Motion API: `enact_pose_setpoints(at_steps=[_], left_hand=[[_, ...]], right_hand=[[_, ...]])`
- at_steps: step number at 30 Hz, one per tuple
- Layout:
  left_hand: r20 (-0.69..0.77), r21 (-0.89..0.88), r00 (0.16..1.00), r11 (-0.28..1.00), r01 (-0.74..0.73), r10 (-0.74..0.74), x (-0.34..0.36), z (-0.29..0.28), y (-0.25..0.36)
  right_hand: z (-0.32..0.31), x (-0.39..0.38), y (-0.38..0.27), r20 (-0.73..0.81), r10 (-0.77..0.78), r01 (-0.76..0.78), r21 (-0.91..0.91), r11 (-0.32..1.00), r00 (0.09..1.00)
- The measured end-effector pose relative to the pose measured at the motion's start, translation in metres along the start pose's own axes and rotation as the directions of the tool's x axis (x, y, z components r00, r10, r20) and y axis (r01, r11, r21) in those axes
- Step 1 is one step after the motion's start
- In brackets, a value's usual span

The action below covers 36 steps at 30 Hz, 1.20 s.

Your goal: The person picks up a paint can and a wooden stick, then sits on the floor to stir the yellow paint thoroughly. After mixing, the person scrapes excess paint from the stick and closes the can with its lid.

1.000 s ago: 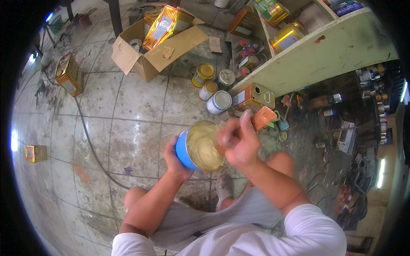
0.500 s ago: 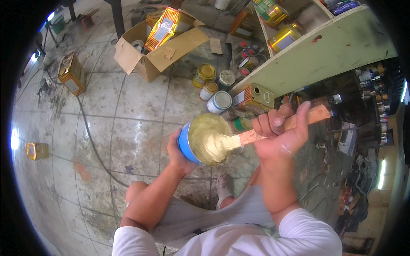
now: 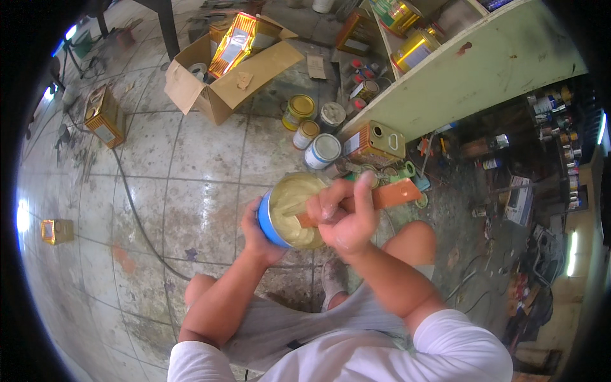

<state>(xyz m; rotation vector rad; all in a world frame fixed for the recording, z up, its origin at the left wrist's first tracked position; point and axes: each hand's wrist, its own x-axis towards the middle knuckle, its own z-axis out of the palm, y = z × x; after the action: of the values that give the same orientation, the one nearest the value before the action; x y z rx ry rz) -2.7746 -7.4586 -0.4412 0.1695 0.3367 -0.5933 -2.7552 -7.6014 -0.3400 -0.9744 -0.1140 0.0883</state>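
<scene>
A blue-sided round can [image 3: 268,221] of pale yellow-beige paste [image 3: 291,210] is held over my lap, tilted, in my left hand [image 3: 258,239], which grips its left side. My right hand [image 3: 344,216] is closed round an orange-brown flat wooden stick [image 3: 398,193] at the can's right side. The stick's lower end is in the paste, partly hidden behind my fingers.
An open cardboard box [image 3: 258,83] holds square tins. Several round cans [image 3: 321,153] and a square tin [image 3: 375,145] stand by a pale green shelving unit [image 3: 490,76]. A hose [image 3: 133,197] crosses the tiled floor [image 3: 197,153]. Another tin [image 3: 57,231] stands far left.
Half a second ago my right hand was farther right, the stick drawn out with paste on its tip. Now both have moved back left, into the can.
</scene>
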Motion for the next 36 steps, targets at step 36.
enact_pose_setpoints(at_steps=[36], left_hand=[[-0.155,0.107,0.987,0.993,0.053,-0.036,-0.016,0.005,-0.002]], right_hand=[[0.022,0.022,-0.018,0.680,-0.020,0.234,-0.225,0.946,0.733]])
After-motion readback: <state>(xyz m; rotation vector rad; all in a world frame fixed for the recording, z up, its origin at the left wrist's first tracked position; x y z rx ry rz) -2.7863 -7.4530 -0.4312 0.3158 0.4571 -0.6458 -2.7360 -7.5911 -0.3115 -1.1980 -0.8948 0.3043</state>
